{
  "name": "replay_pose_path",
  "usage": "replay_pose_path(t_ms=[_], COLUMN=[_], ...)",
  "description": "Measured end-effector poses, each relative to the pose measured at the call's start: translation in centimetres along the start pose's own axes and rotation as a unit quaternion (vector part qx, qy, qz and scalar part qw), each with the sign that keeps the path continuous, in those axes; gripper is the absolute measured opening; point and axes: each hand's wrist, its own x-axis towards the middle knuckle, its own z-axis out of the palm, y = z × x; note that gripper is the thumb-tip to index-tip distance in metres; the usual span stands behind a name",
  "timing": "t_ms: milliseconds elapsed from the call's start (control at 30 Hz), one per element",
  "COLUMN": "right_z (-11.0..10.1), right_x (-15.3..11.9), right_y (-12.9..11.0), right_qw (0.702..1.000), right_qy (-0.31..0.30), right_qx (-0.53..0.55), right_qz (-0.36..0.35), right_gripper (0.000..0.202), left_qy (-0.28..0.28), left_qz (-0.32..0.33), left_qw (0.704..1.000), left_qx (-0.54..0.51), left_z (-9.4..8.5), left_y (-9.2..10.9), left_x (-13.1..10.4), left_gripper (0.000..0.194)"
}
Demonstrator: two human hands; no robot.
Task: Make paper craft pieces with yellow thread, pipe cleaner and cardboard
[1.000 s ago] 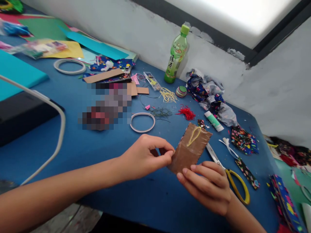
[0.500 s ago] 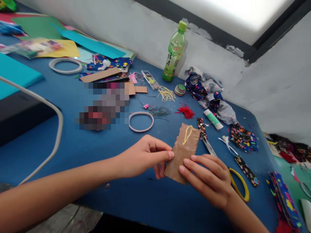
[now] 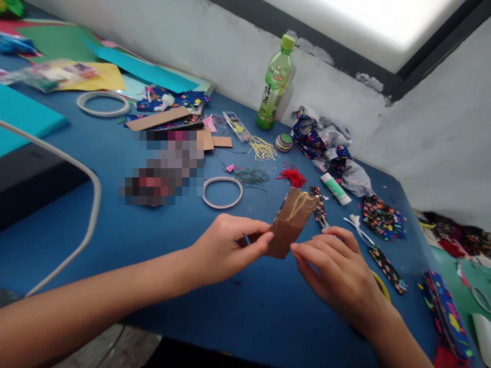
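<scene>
The left hand pinches the brown card between thumb and fingers at its 9 o'clock edge, and the card is held up above the counter, tilted. The right hand comes in from 4 o'clock with fingers part-curled, fingertips at or just beside the card's lower edge; whether they grip it I cannot tell. Half a second ago those fingers lay flat across the card's face; now they are drawn back to its corner and the card leans more, so the left hand seems to carry most of it. A yellow loop lies on the card's upper half. Outward from the card, scissors lie largely hidden behind the right hand, with a dark floral strip beyond at 4 o'clock. Red thread is at 12 o'clock, a glue stick at 2, a white ring at 10, and farther off a green bottle stands near 12.
</scene>
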Motion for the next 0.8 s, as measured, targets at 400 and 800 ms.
replay_pose_path(t_ms=[400, 800], right_z=[1.3, 1.1], right_x=[-0.5, -0.6], right_y=[-1.7, -0.7], right_qw=[0.984, 0.925], right_qy=[0.017, 0.157], right_qx=[0.067, 0.192], right_qz=[0.162, 0.289], right_gripper=[0.049, 0.045], left_qy=[0.027, 0.001], left_qz=[0.164, 0.172], left_qw=[0.975, 0.974], left_qx=[0.146, 0.146], left_z=[0.7, 0.5], left_y=[-1.6, -1.7], left_x=[-0.6, -0.4], left_gripper=[0.015, 0.014])
